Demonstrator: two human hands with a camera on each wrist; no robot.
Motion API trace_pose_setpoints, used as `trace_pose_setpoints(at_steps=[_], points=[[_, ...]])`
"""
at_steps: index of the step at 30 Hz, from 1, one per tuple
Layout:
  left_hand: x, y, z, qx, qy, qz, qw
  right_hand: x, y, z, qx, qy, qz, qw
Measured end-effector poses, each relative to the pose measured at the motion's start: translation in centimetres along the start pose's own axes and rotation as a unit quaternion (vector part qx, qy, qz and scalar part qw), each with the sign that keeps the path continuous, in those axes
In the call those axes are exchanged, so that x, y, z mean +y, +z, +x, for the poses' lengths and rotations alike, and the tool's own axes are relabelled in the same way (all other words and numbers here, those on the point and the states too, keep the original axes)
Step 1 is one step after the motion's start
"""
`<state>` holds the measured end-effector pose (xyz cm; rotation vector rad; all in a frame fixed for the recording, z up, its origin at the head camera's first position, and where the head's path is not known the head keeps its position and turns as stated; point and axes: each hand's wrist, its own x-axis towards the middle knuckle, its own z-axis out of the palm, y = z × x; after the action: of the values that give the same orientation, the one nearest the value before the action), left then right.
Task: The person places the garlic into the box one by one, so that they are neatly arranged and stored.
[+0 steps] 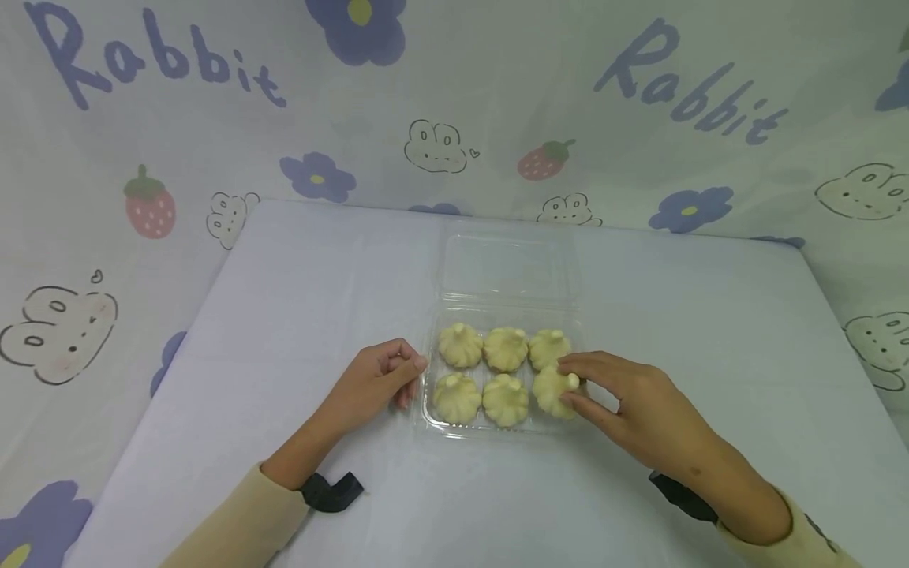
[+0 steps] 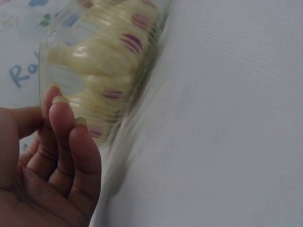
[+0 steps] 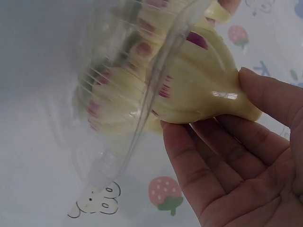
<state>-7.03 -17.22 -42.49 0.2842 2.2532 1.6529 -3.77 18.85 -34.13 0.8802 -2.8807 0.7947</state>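
Several pale yellow garlic bulbs (image 1: 506, 349), marked with purple streaks in the wrist views, sit in rows inside a clear plastic clamshell box (image 1: 454, 431). My right hand (image 1: 649, 410) pinches the front right garlic bulb (image 3: 208, 78) between thumb and fingers; in the right wrist view it is tilted at the box's rim. With thumb and fingers, my left hand (image 1: 376, 380) pinches the left rim of the box, seen closer in the left wrist view as a ribbed clear wall (image 2: 49, 35). Part of the back right bulb (image 1: 550, 345) is hidden by the held one.
The box's clear lid (image 1: 507, 267) lies folded back, away from me, on a white-covered table (image 1: 312, 276). Behind the table hangs a pale curtain (image 1: 483, 87) printed with rabbits, strawberries and flowers. Dark straps (image 1: 332, 493) show under both wrists.
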Motion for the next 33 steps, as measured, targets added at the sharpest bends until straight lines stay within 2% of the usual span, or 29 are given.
trace_pose_setpoints(at_steps=[8, 33], points=[[0.0, -0.1, 0.0, 0.001, 0.001, -0.001, 1.0, 0.3, 0.8, 0.0, -0.021, 0.02, 0.004, 0.9996], [0.0, 0.0, 0.0, -0.001, 0.006, -0.001, 1.0, 0.6, 2.1, 0.5, -0.043, 0.003, -0.005, 0.9991]])
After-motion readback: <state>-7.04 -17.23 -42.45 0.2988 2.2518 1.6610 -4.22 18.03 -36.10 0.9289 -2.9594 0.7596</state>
